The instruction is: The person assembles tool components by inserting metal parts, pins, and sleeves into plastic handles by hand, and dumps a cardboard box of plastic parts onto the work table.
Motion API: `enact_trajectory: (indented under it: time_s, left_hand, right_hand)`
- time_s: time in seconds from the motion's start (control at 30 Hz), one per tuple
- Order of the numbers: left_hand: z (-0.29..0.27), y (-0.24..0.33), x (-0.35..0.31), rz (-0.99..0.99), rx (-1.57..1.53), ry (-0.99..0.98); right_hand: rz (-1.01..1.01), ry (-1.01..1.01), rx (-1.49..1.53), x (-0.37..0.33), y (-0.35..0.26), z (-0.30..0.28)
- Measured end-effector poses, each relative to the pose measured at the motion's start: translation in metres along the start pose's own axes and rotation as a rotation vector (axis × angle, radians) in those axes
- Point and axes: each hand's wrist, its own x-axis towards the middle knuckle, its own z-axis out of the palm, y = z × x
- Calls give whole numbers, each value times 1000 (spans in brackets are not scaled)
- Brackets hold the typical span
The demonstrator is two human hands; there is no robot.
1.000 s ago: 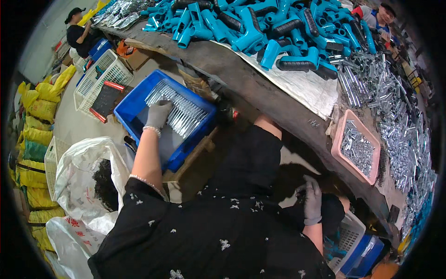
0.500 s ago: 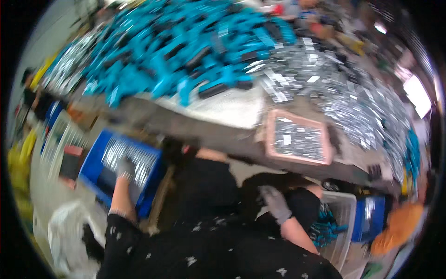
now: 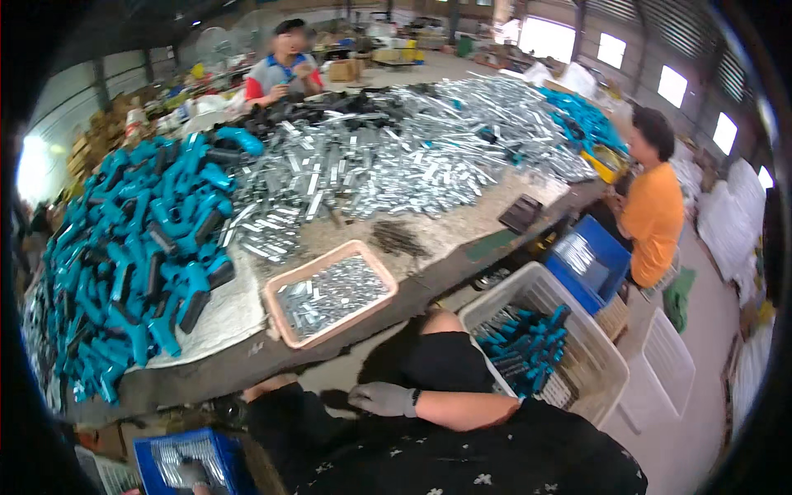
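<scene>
My left hand [image 3: 194,472], in a grey glove, reaches into a blue bin [image 3: 221,450] at the lower left. Rows of shiny metal pieces [image 3: 175,470] lie in that bin, touching or close to the hand. Its fingers are too small and blurred to read. My right hand [image 3: 384,399], also in a grey glove, is over my lap with its fingers drawn together and curled. Nothing shows sticking out of it, and its underside is hidden. Nearest to it on the table is a pink tray [image 3: 282,326] of small metal parts [image 3: 334,293].
Teal-and-black handles [image 3: 132,256] are heaped on the table's left, silvery metal pieces [image 3: 421,165] across its middle. By my right leg stands a white crate [image 3: 606,363] with teal-and-black parts. A person in orange [image 3: 656,219] sits at right; another person [image 3: 285,70] is across the table.
My view has swung right, bringing both people and the far table into sight. My left hand stays in the blue bin; my right hand has shifted from beside my knee to over my lap.
</scene>
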Motion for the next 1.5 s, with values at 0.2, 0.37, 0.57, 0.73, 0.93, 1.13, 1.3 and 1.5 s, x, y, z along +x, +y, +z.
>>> enact_trajectory:
  time_s: [0.2,0.37,0.57,0.73,0.93,1.13,1.3,1.5]
  left_hand:
    - [36,-96,21,-45,-214,24]
    - [9,-104,21,-115,-419,116]
    - [-70,-23,-10,-9,-499,80]
    - [-135,69,-72,243,-563,173]
    - [-160,171,-141,241,-737,-74]
    - [-167,234,-182,139,-1142,-444]
    - [-177,303,-192,210,-1185,-451]
    - [-197,364,-176,328,-1370,-466]
  right_hand:
    - [71,-110,-30,-4,-5,-2]
    - [29,-128,-40,-1,-1,3]
    - [3,-89,-28,-8,3,0]
    - [-14,-125,-63,-8,3,1]
    - [-31,-100,-93,-11,5,1]
    - [-19,-111,66,-19,-28,-11]
    - [-570,109,161,-22,-154,-39]
    - [-695,287,-283,-3,-231,-68]
